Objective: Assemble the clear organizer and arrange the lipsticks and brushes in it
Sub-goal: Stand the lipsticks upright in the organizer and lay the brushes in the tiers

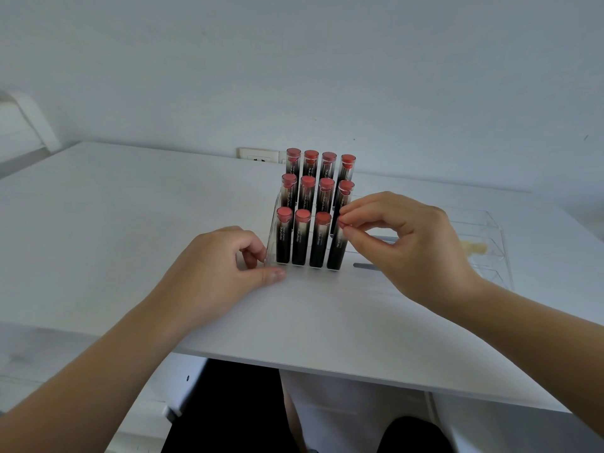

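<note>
Twelve lipsticks (313, 204), front-right cap hidden by right hand (405, 243)

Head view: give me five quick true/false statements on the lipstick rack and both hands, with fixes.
1. The stepped clear rack holds three rows of lipsticks. True.
2. The right hand pinches the front-right lipstick at its top. True.
3. The left hand rests in the person's lap. False: it touches the rack's front-left corner on the table.
4. The lipstick caps are blue. False: they are coral red.
5. A second clear organizer part sits right of the rack. True.
</note>
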`<state>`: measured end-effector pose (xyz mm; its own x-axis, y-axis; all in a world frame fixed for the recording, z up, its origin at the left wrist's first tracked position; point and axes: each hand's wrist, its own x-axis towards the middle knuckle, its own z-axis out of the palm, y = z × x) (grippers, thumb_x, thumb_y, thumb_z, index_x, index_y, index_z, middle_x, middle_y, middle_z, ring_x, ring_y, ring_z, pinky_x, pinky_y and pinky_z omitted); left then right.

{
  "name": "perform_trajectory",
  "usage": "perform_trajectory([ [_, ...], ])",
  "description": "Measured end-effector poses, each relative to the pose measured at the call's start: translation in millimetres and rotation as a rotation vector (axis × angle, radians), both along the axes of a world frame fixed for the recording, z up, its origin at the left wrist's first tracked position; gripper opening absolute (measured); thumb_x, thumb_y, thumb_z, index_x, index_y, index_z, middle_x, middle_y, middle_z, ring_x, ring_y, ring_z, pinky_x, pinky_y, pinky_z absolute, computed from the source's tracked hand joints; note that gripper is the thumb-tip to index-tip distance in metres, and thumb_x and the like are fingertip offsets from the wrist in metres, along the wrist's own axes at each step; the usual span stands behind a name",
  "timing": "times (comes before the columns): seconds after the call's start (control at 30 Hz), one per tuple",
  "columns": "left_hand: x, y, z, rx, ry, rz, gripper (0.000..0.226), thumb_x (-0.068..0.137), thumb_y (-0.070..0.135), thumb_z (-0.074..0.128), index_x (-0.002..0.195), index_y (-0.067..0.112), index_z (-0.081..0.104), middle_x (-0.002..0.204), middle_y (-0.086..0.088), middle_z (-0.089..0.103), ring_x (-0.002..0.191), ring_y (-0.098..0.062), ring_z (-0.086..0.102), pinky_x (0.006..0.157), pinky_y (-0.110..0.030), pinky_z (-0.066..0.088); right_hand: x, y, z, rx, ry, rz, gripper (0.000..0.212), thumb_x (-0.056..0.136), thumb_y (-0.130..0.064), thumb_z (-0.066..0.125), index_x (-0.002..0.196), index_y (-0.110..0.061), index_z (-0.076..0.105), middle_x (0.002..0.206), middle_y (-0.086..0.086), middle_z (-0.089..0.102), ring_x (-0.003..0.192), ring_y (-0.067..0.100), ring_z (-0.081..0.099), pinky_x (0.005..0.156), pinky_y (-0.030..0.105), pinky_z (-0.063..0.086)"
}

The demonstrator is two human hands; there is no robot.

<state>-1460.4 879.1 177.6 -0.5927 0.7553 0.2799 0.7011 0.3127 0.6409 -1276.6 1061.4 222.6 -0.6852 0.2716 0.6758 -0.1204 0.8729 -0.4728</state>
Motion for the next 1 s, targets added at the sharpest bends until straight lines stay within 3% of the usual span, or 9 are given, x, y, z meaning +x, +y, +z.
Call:
perform_trajectory([
  [1.0, -3.1, 0.3, -3.2, 0.003, 0.011, -0.005, 0.028, 0.068, 0.053, 0.085, 0.068, 0.039, 0.062, 0.085, 0.033, 0.059, 0.065, 0.003, 0.054, 0.054, -0.025, 0.033, -0.2, -0.6, 0.7, -0.023, -0.005, 0.013, 0.011, 0.085, 0.004, 0.074, 0.089, -0.006, 0.078, 0.096, 0.002, 0.074, 0.09, 0.01, 0.07, 0.082, 0.024, 0.057],
])
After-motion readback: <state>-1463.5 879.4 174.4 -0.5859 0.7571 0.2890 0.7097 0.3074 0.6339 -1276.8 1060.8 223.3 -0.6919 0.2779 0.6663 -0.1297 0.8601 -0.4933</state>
